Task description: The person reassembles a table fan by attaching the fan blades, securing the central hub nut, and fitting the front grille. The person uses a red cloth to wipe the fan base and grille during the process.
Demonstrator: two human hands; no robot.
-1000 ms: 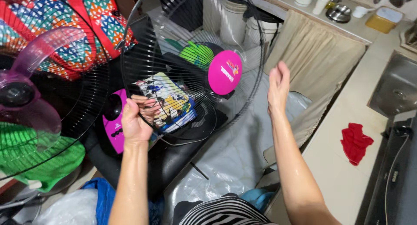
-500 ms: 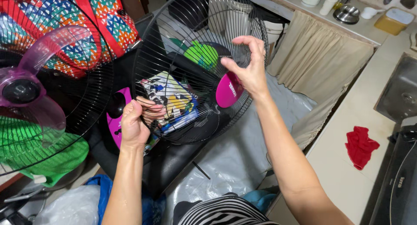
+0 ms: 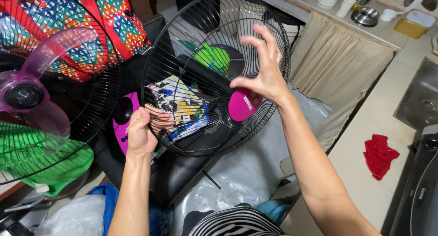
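Fingers of the left hand (image 3: 140,134) stay clamped on the near-left rim of the black fan guard (image 3: 200,58), while the right hand (image 3: 264,76), since moved in, spreads wide over its pink centre cap (image 3: 242,106), steadying the guard.

Left hand (image 3: 140,133) clenched, right hand (image 3: 266,76) raised, fingers (image 3: 261,43) spread.
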